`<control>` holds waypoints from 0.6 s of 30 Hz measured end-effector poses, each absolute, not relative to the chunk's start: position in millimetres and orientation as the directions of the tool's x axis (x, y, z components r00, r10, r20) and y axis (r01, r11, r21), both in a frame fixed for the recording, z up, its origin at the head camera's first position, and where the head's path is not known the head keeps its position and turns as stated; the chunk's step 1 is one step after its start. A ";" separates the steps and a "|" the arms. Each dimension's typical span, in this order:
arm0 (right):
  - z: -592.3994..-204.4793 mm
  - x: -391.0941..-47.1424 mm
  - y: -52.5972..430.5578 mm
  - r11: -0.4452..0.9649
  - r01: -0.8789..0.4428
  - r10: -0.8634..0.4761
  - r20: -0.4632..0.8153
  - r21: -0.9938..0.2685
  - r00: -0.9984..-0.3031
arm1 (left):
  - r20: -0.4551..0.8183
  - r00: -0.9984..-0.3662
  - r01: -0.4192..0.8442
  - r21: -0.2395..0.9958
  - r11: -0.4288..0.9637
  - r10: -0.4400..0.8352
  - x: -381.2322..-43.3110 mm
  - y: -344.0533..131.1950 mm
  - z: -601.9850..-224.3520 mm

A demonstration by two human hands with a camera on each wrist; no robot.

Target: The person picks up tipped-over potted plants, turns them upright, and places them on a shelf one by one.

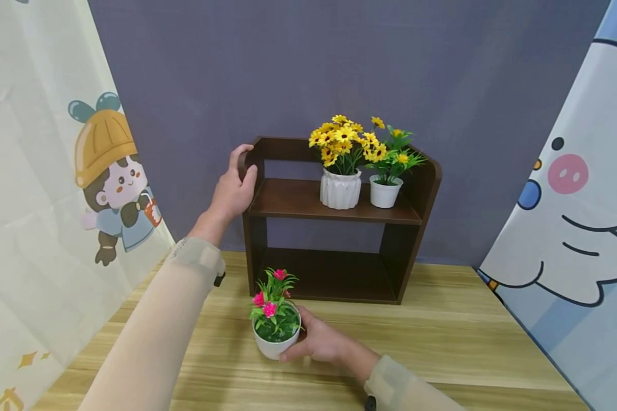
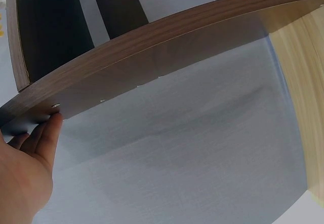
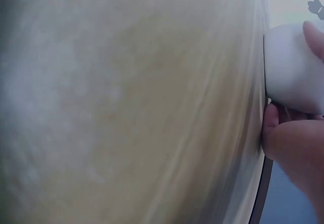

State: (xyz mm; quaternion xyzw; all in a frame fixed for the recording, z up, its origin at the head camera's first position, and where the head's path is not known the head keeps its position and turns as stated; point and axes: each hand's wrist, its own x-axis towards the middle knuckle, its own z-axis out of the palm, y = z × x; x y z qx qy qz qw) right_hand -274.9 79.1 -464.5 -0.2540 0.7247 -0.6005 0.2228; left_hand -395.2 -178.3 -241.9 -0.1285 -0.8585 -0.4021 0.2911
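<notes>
A dark brown two-tier wooden shelf stands on the table by the back curtain. My left hand grips the top of its left side panel, the thumb toward the inside; in the left wrist view, the fingers lie against the panel's outer face. In front of the shelf's lower left corner is a white pot with a pink-flowered artificial plant. My right hand holds this pot from its right side, thumb at the front. The right wrist view has the pot close by the tabletop.
On the upper tier are a ribbed white pot of yellow flowers and a smaller white pot with a leafy yellow-flowered plant. Printed cloths hang at the left and right of the wooden table.
</notes>
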 end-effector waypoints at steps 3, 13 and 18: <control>-463.3 -274.4 79.6 0.156 -0.108 -0.629 -0.014 -0.982 -0.777 | 0.594 -0.804 0.463 0.626 0.628 0.000 -398.4 -181.7 -242.8; -461.3 -274.6 82.8 0.168 -0.139 -0.590 0.014 -0.976 -0.807 | 0.598 -0.801 0.452 0.617 0.644 -0.011 -397.1 -179.4 -242.2; -455.6 -275.3 85.4 0.157 -0.136 -0.574 0.022 -0.978 -0.819 | 0.602 -0.798 0.441 0.607 0.661 -0.021 -394.2 -176.4 -242.2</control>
